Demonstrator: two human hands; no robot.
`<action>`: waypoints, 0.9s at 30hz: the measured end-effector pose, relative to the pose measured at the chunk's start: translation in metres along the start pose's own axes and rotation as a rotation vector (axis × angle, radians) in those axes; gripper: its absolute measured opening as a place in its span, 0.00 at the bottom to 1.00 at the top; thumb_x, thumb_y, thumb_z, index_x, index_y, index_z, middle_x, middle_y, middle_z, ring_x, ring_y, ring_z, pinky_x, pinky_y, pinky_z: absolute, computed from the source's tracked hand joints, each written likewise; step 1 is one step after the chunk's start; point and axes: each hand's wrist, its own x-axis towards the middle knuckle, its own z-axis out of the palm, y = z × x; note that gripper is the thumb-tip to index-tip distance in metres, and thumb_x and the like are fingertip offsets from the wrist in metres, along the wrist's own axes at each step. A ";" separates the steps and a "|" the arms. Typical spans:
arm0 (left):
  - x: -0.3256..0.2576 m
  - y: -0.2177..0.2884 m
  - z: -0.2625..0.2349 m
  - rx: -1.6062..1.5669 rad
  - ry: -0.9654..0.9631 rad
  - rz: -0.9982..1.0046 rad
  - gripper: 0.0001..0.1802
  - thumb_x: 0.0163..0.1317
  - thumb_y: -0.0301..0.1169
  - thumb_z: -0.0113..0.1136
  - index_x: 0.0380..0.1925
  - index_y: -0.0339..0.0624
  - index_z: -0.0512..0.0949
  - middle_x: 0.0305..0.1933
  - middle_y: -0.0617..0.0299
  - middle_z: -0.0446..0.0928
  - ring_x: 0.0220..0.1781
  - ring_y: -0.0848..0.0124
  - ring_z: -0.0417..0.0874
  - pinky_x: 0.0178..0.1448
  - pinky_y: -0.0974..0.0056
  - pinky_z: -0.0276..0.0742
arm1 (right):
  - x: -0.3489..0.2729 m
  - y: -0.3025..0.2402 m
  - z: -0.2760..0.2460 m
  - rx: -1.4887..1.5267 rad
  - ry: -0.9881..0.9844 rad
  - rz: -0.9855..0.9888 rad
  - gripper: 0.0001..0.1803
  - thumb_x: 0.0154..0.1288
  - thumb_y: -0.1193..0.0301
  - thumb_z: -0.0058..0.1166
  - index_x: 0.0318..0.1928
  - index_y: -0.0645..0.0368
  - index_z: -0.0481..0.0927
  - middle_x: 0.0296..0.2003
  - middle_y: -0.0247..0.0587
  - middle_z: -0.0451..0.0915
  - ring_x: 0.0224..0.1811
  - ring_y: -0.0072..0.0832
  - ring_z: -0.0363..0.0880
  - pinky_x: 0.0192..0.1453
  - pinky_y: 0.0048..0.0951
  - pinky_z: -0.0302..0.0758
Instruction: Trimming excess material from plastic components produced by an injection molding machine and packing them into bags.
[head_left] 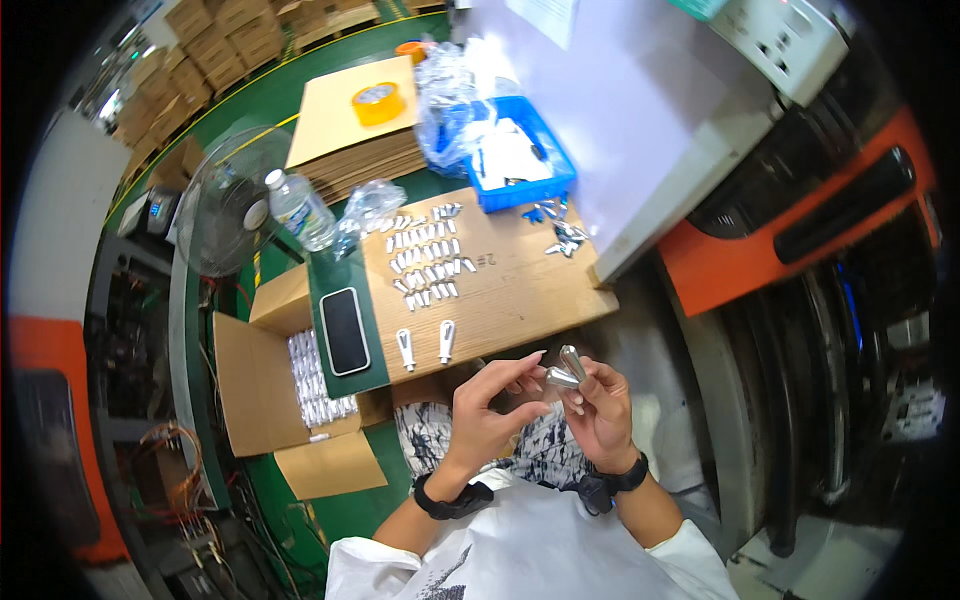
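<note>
Two small silver metal pieces [565, 370] are held in mid-air above the person's lap, just off the near edge of the cardboard work surface [520, 300]. One piece lies with its long axis roughly level, pointing toward the left hand; the other stands nearly upright, tilted slightly away. They meet at an angle near the right hand's fingertips. The right hand [600, 410] pinches the upright piece between thumb and fingers. The left hand [490, 405] has its fingers curled, tips closing on the level piece's end; both hands are about equally close to the pair.

On the cardboard, near its front edge, lie two white elongated parts [425, 345], long axes pointing away from the person. Farther back are rows of small silver parts [428, 255], and at the far right corner a blue tray [520, 160]. A black phone [344, 330] rests at the left edge, beside an open carton [290, 390] of packed parts.
</note>
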 end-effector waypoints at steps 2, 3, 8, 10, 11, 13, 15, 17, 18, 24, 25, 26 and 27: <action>0.002 -0.001 0.018 -0.089 0.000 -0.086 0.29 0.48 0.22 0.71 0.54 0.33 0.76 0.44 0.58 0.80 0.41 0.74 0.79 0.49 0.70 0.75 | -0.007 -0.006 -0.006 0.043 -0.020 -0.050 0.03 0.63 0.77 0.58 0.38 0.63 0.81 0.34 0.34 0.75 0.29 0.22 0.70 0.33 0.20 0.66; 0.003 -0.001 0.025 -0.171 0.030 -0.166 0.27 0.49 0.20 0.71 0.53 0.32 0.77 0.44 0.59 0.79 0.40 0.75 0.79 0.49 0.70 0.75 | -0.009 -0.008 -0.011 0.049 -0.008 -0.064 0.03 0.63 0.77 0.58 0.38 0.63 0.81 0.34 0.34 0.75 0.29 0.22 0.70 0.33 0.20 0.66; 0.002 -0.004 0.041 -0.489 -0.014 -0.330 0.19 0.52 0.17 0.67 0.44 0.34 0.76 0.42 0.61 0.79 0.41 0.76 0.79 0.49 0.71 0.75 | -0.016 -0.012 -0.017 0.067 -0.026 -0.037 0.04 0.64 0.76 0.58 0.39 0.60 0.82 0.34 0.33 0.75 0.31 0.22 0.70 0.34 0.20 0.67; 0.002 -0.004 0.043 -0.517 0.004 -0.359 0.18 0.52 0.17 0.67 0.44 0.34 0.77 0.42 0.60 0.79 0.41 0.76 0.80 0.49 0.71 0.76 | -0.016 -0.010 -0.018 0.065 -0.034 -0.036 0.04 0.64 0.76 0.58 0.39 0.59 0.82 0.34 0.33 0.74 0.31 0.22 0.71 0.34 0.20 0.67; 0.001 -0.004 0.043 -0.552 0.022 -0.393 0.16 0.53 0.17 0.67 0.44 0.33 0.77 0.42 0.59 0.80 0.41 0.76 0.80 0.48 0.71 0.77 | -0.017 -0.008 -0.018 0.058 -0.036 -0.032 0.04 0.64 0.76 0.58 0.39 0.59 0.82 0.33 0.34 0.74 0.31 0.22 0.71 0.35 0.20 0.67; -0.002 -0.006 0.040 -0.624 0.050 -0.416 0.15 0.53 0.17 0.66 0.42 0.34 0.77 0.40 0.59 0.80 0.41 0.75 0.81 0.49 0.70 0.78 | -0.016 -0.006 -0.018 0.078 -0.061 0.001 0.05 0.64 0.76 0.58 0.40 0.58 0.83 0.36 0.35 0.75 0.33 0.23 0.72 0.36 0.21 0.68; -0.006 -0.015 0.030 -0.703 -0.035 -0.412 0.15 0.52 0.16 0.66 0.41 0.34 0.77 0.40 0.59 0.80 0.42 0.74 0.81 0.50 0.69 0.77 | -0.017 -0.004 -0.009 0.084 -0.048 0.026 0.05 0.61 0.72 0.62 0.38 0.53 0.82 0.42 0.30 0.76 0.34 0.21 0.71 0.33 0.21 0.68; -0.007 -0.018 0.025 -0.854 0.057 -0.363 0.16 0.48 0.22 0.72 0.37 0.37 0.76 0.36 0.63 0.77 0.39 0.73 0.78 0.52 0.67 0.75 | -0.014 -0.002 -0.008 0.143 -0.120 0.036 0.06 0.61 0.71 0.62 0.40 0.52 0.83 0.46 0.30 0.76 0.36 0.23 0.70 0.34 0.22 0.67; -0.003 -0.018 0.025 -0.965 0.082 -0.293 0.16 0.49 0.26 0.72 0.36 0.39 0.75 0.34 0.64 0.75 0.38 0.73 0.76 0.54 0.64 0.73 | -0.012 0.000 -0.011 0.180 -0.169 0.096 0.06 0.61 0.71 0.62 0.40 0.52 0.83 0.46 0.29 0.76 0.36 0.23 0.70 0.35 0.23 0.67; 0.017 0.005 0.031 -1.341 0.185 -0.207 0.16 0.63 0.42 0.63 0.43 0.49 0.70 0.35 0.72 0.69 0.42 0.75 0.69 0.53 0.65 0.70 | -0.014 0.019 -0.028 0.253 -0.174 0.426 0.05 0.66 0.75 0.56 0.41 0.60 0.81 0.43 0.32 0.75 0.40 0.26 0.76 0.43 0.25 0.72; 0.019 0.008 0.029 -1.338 0.191 -0.208 0.16 0.63 0.42 0.63 0.43 0.49 0.70 0.35 0.72 0.69 0.42 0.75 0.69 0.53 0.65 0.70 | -0.015 0.021 -0.027 0.257 -0.174 0.432 0.05 0.66 0.75 0.56 0.41 0.60 0.81 0.43 0.32 0.75 0.40 0.26 0.76 0.43 0.25 0.72; 0.020 0.011 0.027 -1.371 0.211 -0.289 0.15 0.65 0.41 0.61 0.44 0.49 0.70 0.36 0.72 0.70 0.41 0.76 0.69 0.46 0.70 0.70 | -0.016 0.023 -0.026 0.264 -0.158 0.438 0.07 0.66 0.75 0.56 0.43 0.60 0.80 0.44 0.33 0.76 0.40 0.25 0.76 0.44 0.25 0.72; 0.021 0.012 0.026 -1.404 0.228 -0.369 0.13 0.67 0.40 0.58 0.45 0.48 0.70 0.37 0.72 0.70 0.41 0.78 0.69 0.39 0.74 0.70 | -0.016 0.025 -0.025 0.268 -0.144 0.442 0.08 0.66 0.74 0.56 0.45 0.60 0.79 0.44 0.34 0.77 0.41 0.25 0.76 0.44 0.25 0.73</action>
